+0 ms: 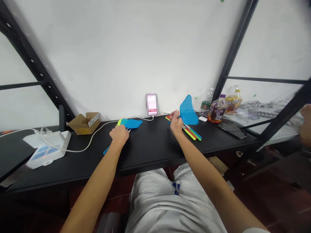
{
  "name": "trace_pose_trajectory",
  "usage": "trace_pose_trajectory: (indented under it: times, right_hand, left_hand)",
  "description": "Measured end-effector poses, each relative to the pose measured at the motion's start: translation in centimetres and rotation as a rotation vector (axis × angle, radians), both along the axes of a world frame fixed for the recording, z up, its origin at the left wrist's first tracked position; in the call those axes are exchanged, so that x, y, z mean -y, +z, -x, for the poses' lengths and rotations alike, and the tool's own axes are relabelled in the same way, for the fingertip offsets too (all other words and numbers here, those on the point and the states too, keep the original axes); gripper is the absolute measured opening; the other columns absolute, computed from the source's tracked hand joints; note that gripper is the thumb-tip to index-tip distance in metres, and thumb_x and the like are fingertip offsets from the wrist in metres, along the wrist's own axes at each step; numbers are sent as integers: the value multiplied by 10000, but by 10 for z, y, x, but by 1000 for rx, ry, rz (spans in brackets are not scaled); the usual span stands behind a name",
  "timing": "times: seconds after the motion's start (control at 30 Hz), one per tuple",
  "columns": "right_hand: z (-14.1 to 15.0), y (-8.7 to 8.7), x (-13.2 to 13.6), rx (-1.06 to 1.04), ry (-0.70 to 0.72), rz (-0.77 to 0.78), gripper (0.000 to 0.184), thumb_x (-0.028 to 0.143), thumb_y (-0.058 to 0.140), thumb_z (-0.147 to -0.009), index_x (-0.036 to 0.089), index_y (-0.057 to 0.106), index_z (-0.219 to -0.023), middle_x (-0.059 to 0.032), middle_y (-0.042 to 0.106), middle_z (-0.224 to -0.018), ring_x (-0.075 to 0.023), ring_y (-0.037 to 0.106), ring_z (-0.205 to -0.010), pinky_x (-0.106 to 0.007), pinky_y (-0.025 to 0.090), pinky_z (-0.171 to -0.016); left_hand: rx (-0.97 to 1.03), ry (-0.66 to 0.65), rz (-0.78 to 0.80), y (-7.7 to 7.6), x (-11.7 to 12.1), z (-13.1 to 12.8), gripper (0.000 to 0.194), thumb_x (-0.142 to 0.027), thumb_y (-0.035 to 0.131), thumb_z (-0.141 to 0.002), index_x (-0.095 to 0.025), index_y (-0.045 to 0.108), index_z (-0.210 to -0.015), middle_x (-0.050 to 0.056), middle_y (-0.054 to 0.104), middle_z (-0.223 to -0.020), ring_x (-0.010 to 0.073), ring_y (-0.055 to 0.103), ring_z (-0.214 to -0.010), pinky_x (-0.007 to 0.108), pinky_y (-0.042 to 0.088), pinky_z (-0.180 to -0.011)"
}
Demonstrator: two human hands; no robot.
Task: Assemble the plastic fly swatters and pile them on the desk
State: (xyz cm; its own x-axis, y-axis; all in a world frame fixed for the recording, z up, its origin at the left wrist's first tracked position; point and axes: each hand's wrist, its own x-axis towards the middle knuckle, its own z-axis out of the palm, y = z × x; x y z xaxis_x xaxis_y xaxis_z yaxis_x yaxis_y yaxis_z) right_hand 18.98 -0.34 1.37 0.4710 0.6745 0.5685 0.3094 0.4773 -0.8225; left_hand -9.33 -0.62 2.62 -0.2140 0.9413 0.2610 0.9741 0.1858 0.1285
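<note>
My right hand [176,122] is closed around a blue fly swatter [189,111], gripping it close to its ribbed head, which is raised above the table. Below that hand lie several thin rods with coloured grips [193,132] in yellow, red, green and blue. A red and yellow-green edge [167,117] shows just behind the hand. On the left, my left hand [119,135] is closed over another blue fly swatter [134,123] lying on the table. A yellow-green piece [119,122] shows beside its head, and a blue handle end sticks out near my wrist. My left fingertips are hidden.
The black table [150,145] stands against a white wall. An open cardboard box [86,124], a white power strip [50,152] and cables are to the left. A phone [152,105] leans at the back. Bottles [217,110], a white case [202,119] and a dark phone [232,130] are right.
</note>
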Motion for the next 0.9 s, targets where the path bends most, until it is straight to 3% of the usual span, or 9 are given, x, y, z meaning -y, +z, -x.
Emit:
trace_pose_trajectory:
  times: [0.1, 0.17, 0.3, 0.37, 0.43, 0.6, 0.73, 0.9]
  right_hand:
    - [1, 2, -9, -234, -6, 1, 477, 548, 269, -999, 197, 549, -836, -66, 671, -774, -178, 676, -788, -278, 531, -734]
    - [1, 3, -15, -338, 87, 120, 483, 561, 278, -1003, 186, 548, -863, -73, 684, -764, -179, 688, -744, -272, 546, -666]
    - [7, 2, -16, -343, 330, 496, 513, 572, 280, -1010, 166, 548, -848, -62, 657, -647, -167, 651, -533, -250, 491, -473]
    - [12, 1, -12, -229, 460, 611, 527, 586, 314, -1002, 158, 560, -819, -56, 642, -595, -156, 626, -466, -224, 434, -415]
    - [16, -1, -8, -114, 569, 646, 537, 588, 350, -993, 152, 570, -770, -40, 606, -527, -139, 590, -413, -202, 375, -378]
    - [18, -4, -5, -9, 565, 600, 507, 536, 496, -947, 171, 516, -595, 20, 441, -382, -104, 499, -355, -187, 300, -353]
    - [18, -2, -6, -114, 522, 541, 466, 462, 510, -942, 197, 468, -561, 56, 334, -332, -97, 447, -336, -191, 287, -358]
    - [8, 4, -10, -362, 386, 415, 377, 376, 528, -926, 205, 432, -603, 63, 382, -389, -78, 403, -327, -194, 239, -334]
  left_hand:
    - [-63, -42, -177, -6, 2, -9, 405, -349, 559, -873, -51, 633, -1137, 278, 588, -1153, 411, 577, -1091, 467, 475, -846]
    - [-79, -141, -288, -10, 5, -21, 388, -360, 530, -895, -55, 630, -1113, 266, 584, -1126, 404, 568, -1084, 474, 467, -863]
    - [52, -564, -403, -18, 12, -51, 464, -510, 498, -925, -118, 610, -1146, 186, 595, -1108, 328, 572, -1085, 443, 447, -951]
    - [154, -847, -309, -23, 15, -61, 450, -532, 510, -922, -169, 592, -1174, 129, 611, -1111, 268, 591, -1057, 386, 463, -940]
    - [204, -990, -196, -27, 14, -65, 384, -493, 522, -924, -191, 594, -1151, 97, 640, -1047, 243, 610, -983, 360, 478, -879]
    - [278, -972, -116, -28, 8, -59, 238, -356, 435, -968, -211, 624, -950, 65, 671, -858, 220, 632, -827, 315, 448, -774]
    - [313, -970, -65, -23, 7, -59, 248, -352, 410, -977, -217, 609, -915, 55, 676, -815, 213, 640, -800, 298, 439, -743]
    - [318, -902, -77, -25, 3, -56, 219, -321, 425, -969, -218, 576, -850, 50, 674, -786, 206, 638, -763, 291, 423, -706]
